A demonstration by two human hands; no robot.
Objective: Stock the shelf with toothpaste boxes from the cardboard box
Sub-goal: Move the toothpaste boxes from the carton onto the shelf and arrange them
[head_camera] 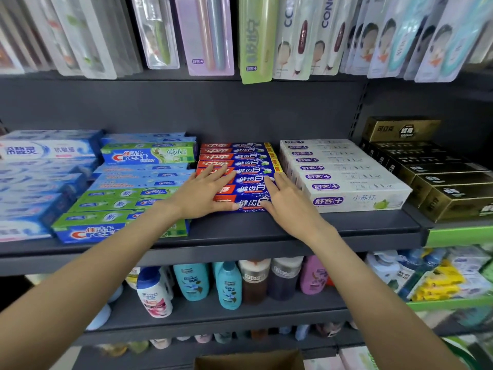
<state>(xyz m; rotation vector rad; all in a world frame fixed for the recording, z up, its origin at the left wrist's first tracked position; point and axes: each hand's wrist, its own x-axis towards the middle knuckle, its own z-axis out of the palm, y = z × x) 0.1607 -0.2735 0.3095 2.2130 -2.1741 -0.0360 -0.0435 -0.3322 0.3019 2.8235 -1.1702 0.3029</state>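
Note:
A row of red-and-blue toothpaste boxes (245, 166) lies flat on the dark grey shelf (266, 236), one behind another. My left hand (205, 194) rests flat with straight fingers on the left, red ends of the front boxes. My right hand (286, 201) lies flat against the right end of the same row, fingers straight, touching the front boxes. Neither hand grips anything. The top edge of a cardboard box (248, 360) shows at the bottom of the view.
Green-and-blue Crest boxes (133, 188) sit left of the row, white boxes (344, 172) right, gold-black boxes (437, 177) far right. Toothbrush packs (256, 38) hang above. Shampoo bottles (229, 284) stand on the shelf below.

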